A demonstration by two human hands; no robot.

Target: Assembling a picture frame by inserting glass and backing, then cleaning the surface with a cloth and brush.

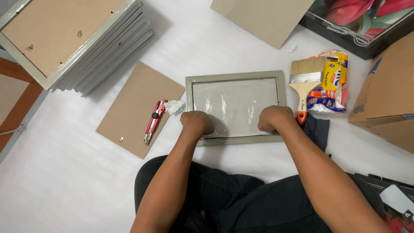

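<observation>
A grey picture frame [236, 77] lies face down on the white sheet in front of me. A clear plastic-covered pane [235, 103] rests inside it. My left hand [197, 122] is curled on the pane's near left corner, fingers tucked at its edge. Pressing on the pane's near right corner is my right hand [272, 118], also curled. Both hands grip the pane's near edge by the frame's bottom rail.
A brown backing board [133, 103] carries a red utility knife [154, 121] and a crumpled white scrap [174, 106]. A paintbrush [305, 84] lies on a yellow packet [332, 82]. Stacked frames [86, 47] stand far left, cardboard boxes [388, 95] on the right.
</observation>
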